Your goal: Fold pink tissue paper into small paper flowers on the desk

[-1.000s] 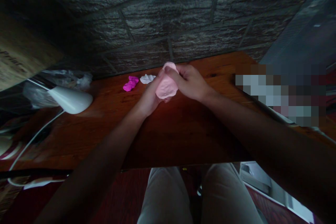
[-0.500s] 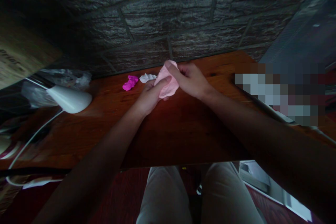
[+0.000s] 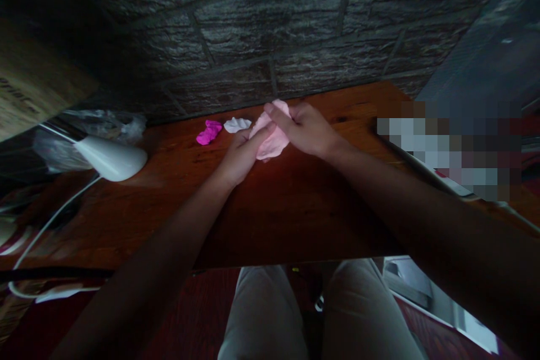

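A flattened, uneven piece of pale pink modelling clay [image 3: 275, 143] is held between both hands above the wooden table. My left hand [image 3: 243, 156] grips its left and lower side, thumb lying across the top face. On the upper right, my right hand [image 3: 310, 130] pinches it, with the thumb pressed on the surface. The fingers behind the clay are mostly hidden. Just left of my hands lies a crumpled white lump of clay [image 3: 237, 125]. Farther left sits a bright magenta lump [image 3: 209, 132], twisted in shape.
A white lamp head [image 3: 112, 158] shines over the wooden table [image 3: 295, 219] from the left, its cable looping down. Behind it is clear plastic wrapping [image 3: 130, 126]. A dark brick-patterned wall [image 3: 253, 28] bounds the back. Something blurred out [image 3: 447, 152] stands at the right.
The pink clay is turned slightly and sits a little lower and farther right, its top edge tilted rightward. Both hands keep their hold; the other lumps stay put.
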A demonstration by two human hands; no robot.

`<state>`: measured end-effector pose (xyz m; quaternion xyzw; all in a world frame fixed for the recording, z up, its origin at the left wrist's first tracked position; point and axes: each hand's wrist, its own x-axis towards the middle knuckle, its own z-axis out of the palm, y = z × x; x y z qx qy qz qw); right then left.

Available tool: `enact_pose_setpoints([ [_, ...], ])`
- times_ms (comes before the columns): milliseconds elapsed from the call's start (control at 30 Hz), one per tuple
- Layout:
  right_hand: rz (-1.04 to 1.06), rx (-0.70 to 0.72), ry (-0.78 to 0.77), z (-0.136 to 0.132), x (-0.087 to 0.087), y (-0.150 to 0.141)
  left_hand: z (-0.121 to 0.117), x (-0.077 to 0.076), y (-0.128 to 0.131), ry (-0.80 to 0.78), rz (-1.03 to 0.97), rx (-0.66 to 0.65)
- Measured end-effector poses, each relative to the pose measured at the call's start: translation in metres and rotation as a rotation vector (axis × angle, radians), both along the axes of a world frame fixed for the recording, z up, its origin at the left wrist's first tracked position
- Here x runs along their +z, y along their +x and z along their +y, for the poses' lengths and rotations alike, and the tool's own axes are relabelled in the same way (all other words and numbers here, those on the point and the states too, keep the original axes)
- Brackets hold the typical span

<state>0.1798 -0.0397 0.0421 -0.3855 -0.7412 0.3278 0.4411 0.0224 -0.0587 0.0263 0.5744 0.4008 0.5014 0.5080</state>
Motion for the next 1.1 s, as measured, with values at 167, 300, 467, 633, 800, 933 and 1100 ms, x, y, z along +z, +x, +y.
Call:
enact_pose_setpoints([
  [167,-0.010,-0.045,0.029,-0.0006,-0.0003,-0.0021,0.0030,0.0020,0.0006,0.075,-0.008,0.061],
  [300,-0.005,-0.089,0.022,-0.0013,-0.0016,-0.0027,0.0044,0.0013,-0.0019,0.088,0.050,0.096],
  [467,-0.026,-0.119,-0.034,-0.0022,-0.0022,-0.0033,0.0048,-0.0010,-0.0064,0.160,0.047,0.096],
  [633,-0.009,-0.047,-0.018,-0.0030,-0.0005,-0.0043,0.0045,0.0006,-0.0075,0.130,0.043,0.064],
  [800,-0.027,-0.042,0.010,-0.0027,0.0001,-0.0034,0.0035,0.0028,-0.0016,0.070,0.004,0.085],
  [933,-0.048,-0.091,0.044,-0.0026,-0.0014,-0.0037,0.0027,0.0040,0.0001,0.100,-0.001,0.066],
  [1100,-0.069,-0.148,0.069,-0.0030,-0.0028,-0.0037,0.0051,0.0024,-0.0025,0.154,-0.005,0.085],
])
